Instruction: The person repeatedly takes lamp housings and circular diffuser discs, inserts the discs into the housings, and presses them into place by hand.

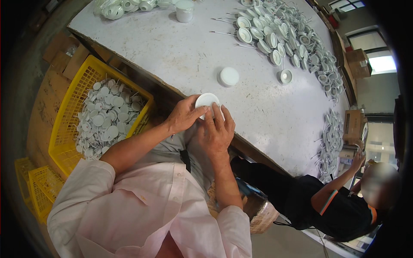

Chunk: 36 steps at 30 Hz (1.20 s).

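At the near edge of the table, my left hand [186,112] grips a round white disc-shaped light fitting [207,99] by its left side. The fingers of my right hand [217,129] press on the disc's lower right part, and they hide some of it. Just beyond my hands, a short stack of white round discs [229,77] stands on the table. Farther right lies a single round white lamp housing [285,76] with a thin wire.
A large heap of white lamp housings with wires [275,36] covers the far right of the white table [180,51]. On my left, a yellow crate [64,129] holds many wired discs. A white stack [184,10] stands far off. A person in black [331,206] works at right.
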Motion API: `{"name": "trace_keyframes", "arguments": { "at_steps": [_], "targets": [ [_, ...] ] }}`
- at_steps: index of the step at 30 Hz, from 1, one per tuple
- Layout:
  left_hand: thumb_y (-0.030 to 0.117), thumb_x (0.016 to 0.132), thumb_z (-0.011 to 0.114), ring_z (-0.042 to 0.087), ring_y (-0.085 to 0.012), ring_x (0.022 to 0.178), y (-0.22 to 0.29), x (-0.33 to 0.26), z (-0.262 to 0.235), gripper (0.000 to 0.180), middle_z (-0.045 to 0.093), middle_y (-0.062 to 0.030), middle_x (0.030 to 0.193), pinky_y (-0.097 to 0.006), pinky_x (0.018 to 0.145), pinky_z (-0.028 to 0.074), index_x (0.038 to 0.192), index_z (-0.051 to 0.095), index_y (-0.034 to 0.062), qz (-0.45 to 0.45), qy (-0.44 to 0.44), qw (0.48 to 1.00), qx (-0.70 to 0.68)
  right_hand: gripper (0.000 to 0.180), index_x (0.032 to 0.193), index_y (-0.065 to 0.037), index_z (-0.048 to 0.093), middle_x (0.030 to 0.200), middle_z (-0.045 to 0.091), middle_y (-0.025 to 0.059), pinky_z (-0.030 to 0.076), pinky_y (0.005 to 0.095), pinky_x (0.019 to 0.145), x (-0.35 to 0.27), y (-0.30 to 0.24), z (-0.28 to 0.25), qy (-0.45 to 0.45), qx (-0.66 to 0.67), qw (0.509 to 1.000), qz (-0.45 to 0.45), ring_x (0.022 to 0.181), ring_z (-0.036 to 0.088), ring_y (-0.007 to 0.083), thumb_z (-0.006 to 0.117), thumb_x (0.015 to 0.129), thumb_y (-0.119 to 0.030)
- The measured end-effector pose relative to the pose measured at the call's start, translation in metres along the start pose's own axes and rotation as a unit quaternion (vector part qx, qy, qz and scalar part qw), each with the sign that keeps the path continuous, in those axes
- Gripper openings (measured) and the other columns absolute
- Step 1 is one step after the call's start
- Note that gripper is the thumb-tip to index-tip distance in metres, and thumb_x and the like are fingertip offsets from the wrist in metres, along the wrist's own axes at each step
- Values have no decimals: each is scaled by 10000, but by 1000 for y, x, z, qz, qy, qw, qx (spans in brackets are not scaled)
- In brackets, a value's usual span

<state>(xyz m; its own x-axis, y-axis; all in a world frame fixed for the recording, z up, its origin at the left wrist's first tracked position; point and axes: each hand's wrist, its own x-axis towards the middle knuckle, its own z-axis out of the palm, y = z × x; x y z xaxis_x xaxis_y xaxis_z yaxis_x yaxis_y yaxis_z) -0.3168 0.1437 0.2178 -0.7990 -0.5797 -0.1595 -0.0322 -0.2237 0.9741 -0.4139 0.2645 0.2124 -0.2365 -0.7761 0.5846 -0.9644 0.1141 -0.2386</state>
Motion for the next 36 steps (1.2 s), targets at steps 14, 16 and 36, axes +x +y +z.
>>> {"name": "trace_keyframes", "arguments": {
  "at_steps": [14,16,36],
  "targets": [
    [168,844,580,632,-194,858,-20,5,-1,366,632,-141,984,-311,721,513,1133,543,-53,-3,77,996,-39,528,1179,-36,593,1279,540,123,381,448,939,-2,-6,3,-29,46,998,23,1146,470,353,618,651,-36],
    [144,825,624,630,-181,845,-16,-1,-10,356,627,-122,992,-301,702,525,1117,551,-46,-22,104,992,-75,518,1169,-29,595,1252,548,139,372,458,953,4,-3,3,-10,102,994,38,1147,465,364,610,651,-28],
    [86,768,568,621,-286,983,-257,-193,-409,463,590,-146,1126,-336,704,517,1216,489,-1,-296,445,843,63,287,1039,7,630,952,607,122,487,271,695,18,105,2,90,131,912,377,808,593,172,700,796,-128]
  ]
}}
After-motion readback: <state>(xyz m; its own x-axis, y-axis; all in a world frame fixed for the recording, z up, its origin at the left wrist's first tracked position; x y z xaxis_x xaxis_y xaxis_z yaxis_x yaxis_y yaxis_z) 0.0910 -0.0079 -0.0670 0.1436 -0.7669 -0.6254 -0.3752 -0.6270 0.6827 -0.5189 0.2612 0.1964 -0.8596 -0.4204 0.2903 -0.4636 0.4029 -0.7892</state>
